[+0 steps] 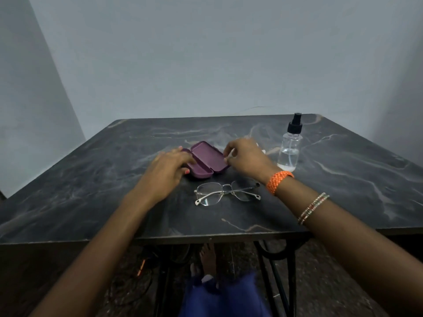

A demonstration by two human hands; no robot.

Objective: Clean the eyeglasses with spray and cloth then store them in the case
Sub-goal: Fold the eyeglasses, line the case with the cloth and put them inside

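A purple glasses case (207, 160) lies open in the middle of the dark marble table (91, 191), its inside empty. My left hand (168, 170) rests on the case's left half, fingers on its edge. My right hand (246, 157) hovers at the case's right edge, fingers curled; something small and white shows behind it, mostly hidden. Thin metal-framed eyeglasses (225, 193) lie folded on the table just in front of the case, between my two wrists. A clear spray bottle (290, 145) with a black nozzle stands upright to the right of my right hand.
The table's front edge (206, 239) runs just below the eyeglasses. Beneath it are black metal legs (290, 271), cables and my feet on the floor. Grey walls close in behind the table and at the left.
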